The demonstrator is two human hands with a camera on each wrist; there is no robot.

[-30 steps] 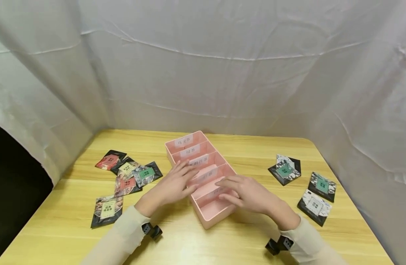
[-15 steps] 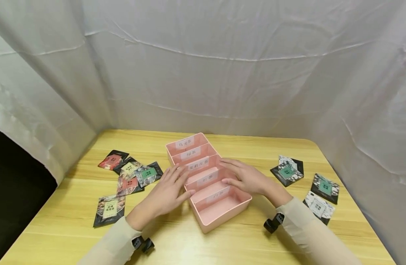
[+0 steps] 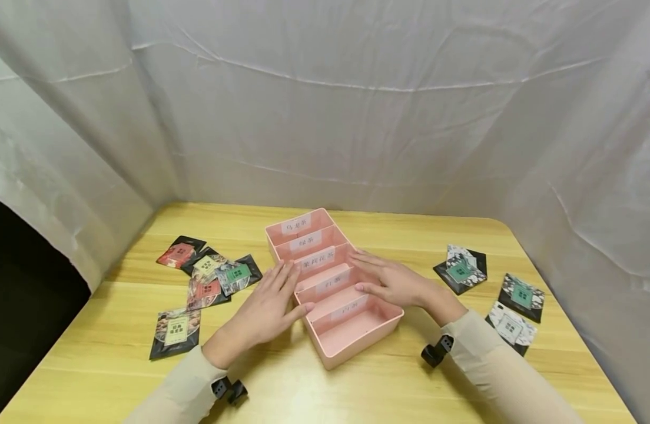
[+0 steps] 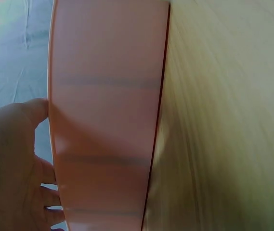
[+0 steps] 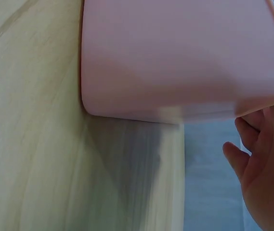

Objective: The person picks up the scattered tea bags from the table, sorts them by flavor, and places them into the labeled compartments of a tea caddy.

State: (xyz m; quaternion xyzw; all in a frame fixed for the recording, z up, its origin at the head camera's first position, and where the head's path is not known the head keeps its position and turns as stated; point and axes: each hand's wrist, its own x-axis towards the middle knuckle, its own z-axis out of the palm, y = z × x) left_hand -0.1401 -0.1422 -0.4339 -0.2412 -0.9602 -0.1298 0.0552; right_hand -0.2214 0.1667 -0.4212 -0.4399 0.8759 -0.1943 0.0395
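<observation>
A pink divided box (image 3: 357, 347) lies at an angle on the table in the head view, with white handwritten labels (image 3: 318, 259) on the walls of its several compartments. My left hand (image 3: 264, 303) rests along the box's left rim, fingers nearly straight and thumb at the edge. Across from it, my right hand (image 3: 396, 282) touches the right rim, its fingertips reaching over the edge. In the left wrist view the thumb and fingertips meet the rim of the box's side wall (image 4: 108, 115). The right wrist view shows fingers beside the box's rim, some hidden behind it.
Several tea sachets overlap at left, among them a red one (image 3: 179, 253) and a green-labelled one (image 3: 236, 275). A yellow-labelled sachet (image 3: 175, 333) lies nearer. At right are green-labelled sachets (image 3: 460, 271) and a white-labelled sachet (image 3: 510, 330). A pale curtain (image 3: 325, 118) hangs behind the table.
My right hand has moved from over the box's near compartments back to its right rim. My left hand has shifted slightly outward along the left rim. The sachets stay in place.
</observation>
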